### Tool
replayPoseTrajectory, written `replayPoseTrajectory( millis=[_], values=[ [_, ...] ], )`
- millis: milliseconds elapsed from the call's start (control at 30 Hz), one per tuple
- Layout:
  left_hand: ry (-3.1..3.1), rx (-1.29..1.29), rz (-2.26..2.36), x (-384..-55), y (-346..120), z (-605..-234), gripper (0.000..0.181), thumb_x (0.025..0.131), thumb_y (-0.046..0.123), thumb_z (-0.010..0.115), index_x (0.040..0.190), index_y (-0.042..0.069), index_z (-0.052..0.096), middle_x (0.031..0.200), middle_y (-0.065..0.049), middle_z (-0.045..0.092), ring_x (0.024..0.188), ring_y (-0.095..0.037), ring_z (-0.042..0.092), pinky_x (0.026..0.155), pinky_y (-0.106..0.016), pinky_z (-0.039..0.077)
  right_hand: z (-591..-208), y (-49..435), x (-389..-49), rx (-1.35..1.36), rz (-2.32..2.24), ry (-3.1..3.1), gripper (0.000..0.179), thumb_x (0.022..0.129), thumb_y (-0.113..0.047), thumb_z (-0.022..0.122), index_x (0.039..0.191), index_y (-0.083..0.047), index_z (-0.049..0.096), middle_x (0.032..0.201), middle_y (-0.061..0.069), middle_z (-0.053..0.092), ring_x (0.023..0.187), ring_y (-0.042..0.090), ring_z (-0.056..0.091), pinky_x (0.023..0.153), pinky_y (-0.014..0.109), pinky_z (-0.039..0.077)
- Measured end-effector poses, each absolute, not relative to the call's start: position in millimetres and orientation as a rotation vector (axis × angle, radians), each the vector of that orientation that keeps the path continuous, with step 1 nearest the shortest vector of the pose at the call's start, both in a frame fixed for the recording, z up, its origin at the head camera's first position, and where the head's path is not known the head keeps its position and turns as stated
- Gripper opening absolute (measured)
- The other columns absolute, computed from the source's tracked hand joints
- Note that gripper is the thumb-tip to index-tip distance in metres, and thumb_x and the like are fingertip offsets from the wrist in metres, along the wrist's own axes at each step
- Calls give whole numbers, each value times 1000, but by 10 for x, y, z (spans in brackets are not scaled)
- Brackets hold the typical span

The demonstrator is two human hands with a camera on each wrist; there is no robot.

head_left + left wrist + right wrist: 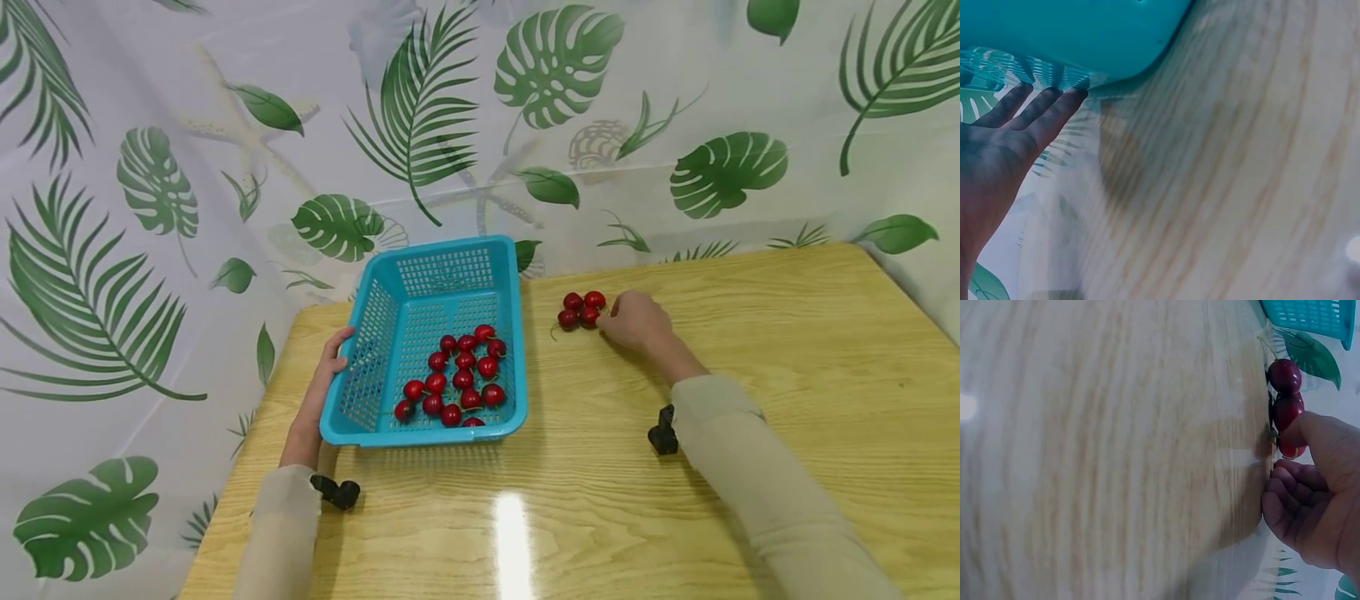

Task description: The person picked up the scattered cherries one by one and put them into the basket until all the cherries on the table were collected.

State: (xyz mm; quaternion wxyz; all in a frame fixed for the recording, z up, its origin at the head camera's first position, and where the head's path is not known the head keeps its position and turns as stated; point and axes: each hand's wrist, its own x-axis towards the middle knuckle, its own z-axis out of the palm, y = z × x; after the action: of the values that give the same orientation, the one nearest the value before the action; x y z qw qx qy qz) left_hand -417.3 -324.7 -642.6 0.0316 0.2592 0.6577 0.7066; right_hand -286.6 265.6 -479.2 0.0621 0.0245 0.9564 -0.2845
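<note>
A blue plastic basket (442, 437) with perforated sides stands on the table, holding several red cherries (465, 360) with stems. My left hand (324, 367) is at its left side, thumb at the rim; in the left wrist view, straight fingers (1054, 115) touch the side wall below the rim. To the right of the basket lies a small cluster of cherries (573, 301) on the wood. My right hand (637, 321) is at this cluster's right edge. In the right wrist view, its thumb and curled forefinger pinch a cherry (1291, 449), partly hidden by the thumb.
The wooden table (750, 333) extends right and toward me. A white sheet (465, 125) printed with green leaves hangs behind and at the left, close to the basket. Both forearms wear light sleeves with small black wrist cameras (663, 432).
</note>
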Motion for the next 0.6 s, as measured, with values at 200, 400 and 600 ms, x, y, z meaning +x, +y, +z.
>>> replayPoseTrajectory(
  millis=[200,400,600],
  values=[
    [1987,741,2188,-4190,-3260,-6479,59,93,15,52,150,18,43,154,-1,36,128,-18,48,100,-27,41,-4823,2609,-2878,19,-822,2916,41,85,-21,59,53,-16,35,51,-7,21,51,9,16,47,26,19],
    [1948,603,2202,-3822,-3000,-6046,58,93,22,54,150,23,42,154,-4,36,128,-21,49,98,-29,44,-4829,2587,-2855,56,-783,2937,44,92,-21,60,55,-14,38,51,-5,24,50,10,22,46,26,23],
    [1886,589,2240,-3473,-2748,-5584,59,89,25,58,147,24,46,151,-3,40,127,-21,51,100,-32,44,-4820,2590,-2837,63,-792,2966,43,92,-15,56,54,-15,36,51,-5,24,51,11,23,46,27,24]
  ],
)
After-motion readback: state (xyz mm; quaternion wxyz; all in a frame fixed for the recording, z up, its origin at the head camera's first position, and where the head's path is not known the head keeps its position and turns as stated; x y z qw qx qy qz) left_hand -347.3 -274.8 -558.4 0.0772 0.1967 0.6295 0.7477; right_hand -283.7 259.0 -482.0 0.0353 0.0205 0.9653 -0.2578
